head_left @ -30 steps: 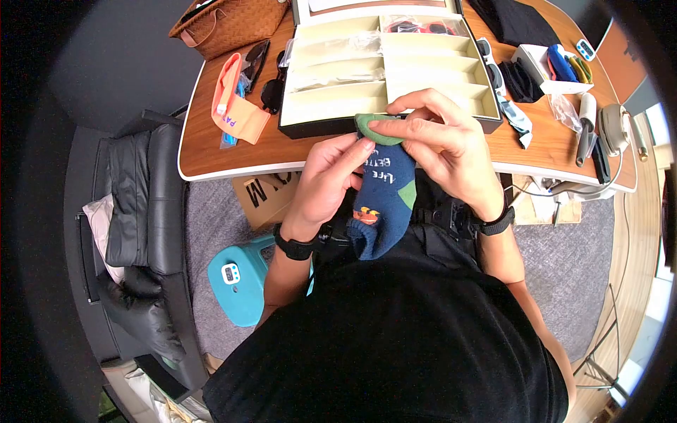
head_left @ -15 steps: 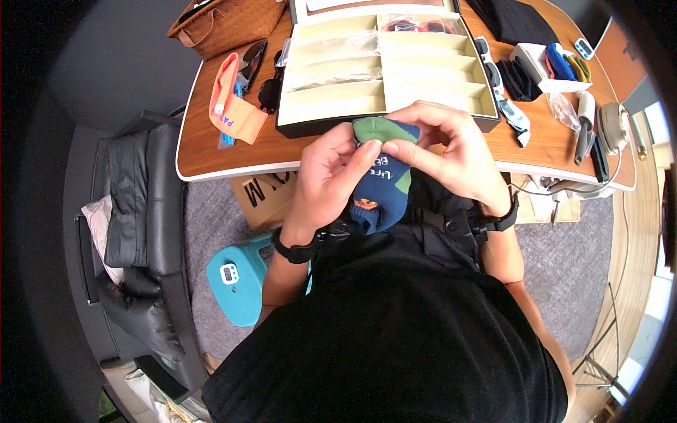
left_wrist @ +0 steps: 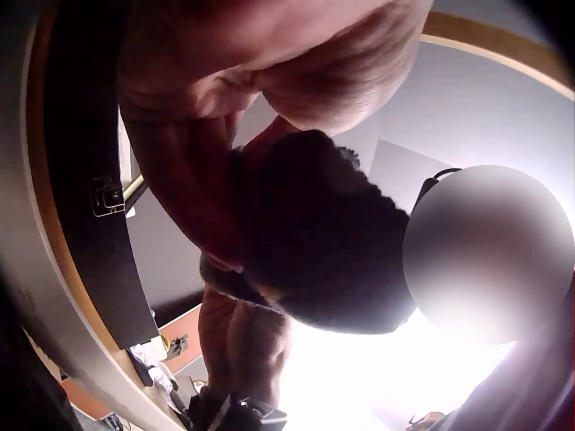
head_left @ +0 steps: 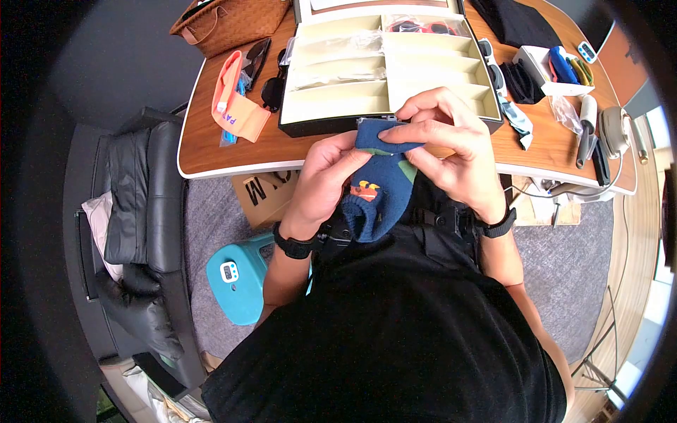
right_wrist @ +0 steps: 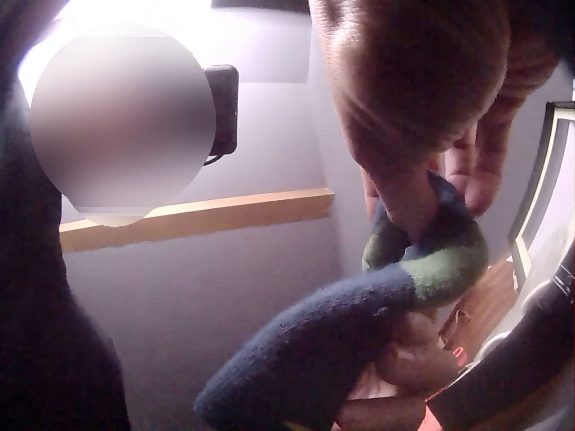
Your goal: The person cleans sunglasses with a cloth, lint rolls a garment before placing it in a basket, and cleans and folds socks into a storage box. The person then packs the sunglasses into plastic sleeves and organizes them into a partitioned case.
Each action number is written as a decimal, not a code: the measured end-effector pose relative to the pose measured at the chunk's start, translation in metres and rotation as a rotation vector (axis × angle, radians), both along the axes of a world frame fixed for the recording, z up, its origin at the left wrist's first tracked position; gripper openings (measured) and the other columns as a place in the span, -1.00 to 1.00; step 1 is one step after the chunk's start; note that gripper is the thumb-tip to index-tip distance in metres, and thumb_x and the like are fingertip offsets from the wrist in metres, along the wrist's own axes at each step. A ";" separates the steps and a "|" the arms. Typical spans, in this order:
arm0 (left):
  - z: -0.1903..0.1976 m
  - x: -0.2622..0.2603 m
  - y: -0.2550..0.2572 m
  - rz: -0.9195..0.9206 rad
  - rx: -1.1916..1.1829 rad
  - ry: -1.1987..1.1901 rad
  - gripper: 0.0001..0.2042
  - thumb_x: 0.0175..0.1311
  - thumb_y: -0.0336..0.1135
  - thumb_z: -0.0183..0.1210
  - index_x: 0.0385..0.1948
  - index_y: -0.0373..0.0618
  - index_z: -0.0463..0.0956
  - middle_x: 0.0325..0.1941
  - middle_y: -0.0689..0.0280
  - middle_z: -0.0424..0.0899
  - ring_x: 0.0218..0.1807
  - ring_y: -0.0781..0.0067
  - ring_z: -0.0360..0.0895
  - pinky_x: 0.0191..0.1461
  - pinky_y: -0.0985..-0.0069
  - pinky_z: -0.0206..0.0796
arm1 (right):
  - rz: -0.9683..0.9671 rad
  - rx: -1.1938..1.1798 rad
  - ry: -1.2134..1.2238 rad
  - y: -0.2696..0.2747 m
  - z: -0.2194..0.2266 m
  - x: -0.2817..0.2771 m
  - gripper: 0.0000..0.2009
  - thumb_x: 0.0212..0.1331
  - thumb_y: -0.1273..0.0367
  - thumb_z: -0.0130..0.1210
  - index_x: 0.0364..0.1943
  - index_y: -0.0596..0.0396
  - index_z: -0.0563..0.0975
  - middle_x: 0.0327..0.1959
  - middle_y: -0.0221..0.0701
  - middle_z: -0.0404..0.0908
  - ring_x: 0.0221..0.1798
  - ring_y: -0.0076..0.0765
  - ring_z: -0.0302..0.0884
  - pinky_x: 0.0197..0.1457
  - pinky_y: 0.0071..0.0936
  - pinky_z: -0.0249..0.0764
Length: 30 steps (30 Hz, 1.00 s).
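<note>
Both hands hold a navy sock (head_left: pixel 384 190) with green patches and an orange motif, close to the person's body and just short of the table's front edge. Its far end is folded over in a flat navy band, while the ribbed cuff hangs nearest the body. The left hand (head_left: pixel 321 180) pinches the fold's left side with thumb and fingers. On the other side, the right hand (head_left: pixel 458 151) has its index finger along the fold and its thumb underneath. The right wrist view shows the sock (right_wrist: pixel 305 332) bent at a green patch; in the left wrist view the sock (left_wrist: pixel 323 233) is dark.
Beyond the hands sits an open compartment case (head_left: pixel 338 95) with bagged red sunglasses (head_left: pixel 423 27). An orange band (head_left: pixel 236 116) and dark sunglasses (head_left: pixel 271 93) lie left of it. Right are a white box (head_left: pixel 532 63) with rolled fabric and headphones (head_left: pixel 613 130). A teal stool (head_left: pixel 236 296) stands below left.
The sock's green end has been folded further over, so a navy band now lies on top and the white lettering is covered. The right index finger has moved onto the fold.
</note>
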<state>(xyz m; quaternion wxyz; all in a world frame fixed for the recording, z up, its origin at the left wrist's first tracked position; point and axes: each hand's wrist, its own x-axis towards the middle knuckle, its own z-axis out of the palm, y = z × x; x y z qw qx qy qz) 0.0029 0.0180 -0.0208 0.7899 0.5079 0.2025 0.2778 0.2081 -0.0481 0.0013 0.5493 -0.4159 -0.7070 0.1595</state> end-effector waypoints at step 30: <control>-0.001 -0.002 0.006 0.010 -0.106 -0.007 -0.76 0.37 -0.44 0.02 0.00 -0.33 0.48 -0.16 0.25 0.62 -0.11 0.53 0.58 -0.01 0.51 0.49 | -0.044 0.108 -0.003 -0.002 -0.006 -0.006 -0.62 -0.18 0.65 0.16 -0.20 -0.02 0.70 -0.28 -0.44 0.41 -0.35 -0.50 0.40 -0.27 -0.56 0.42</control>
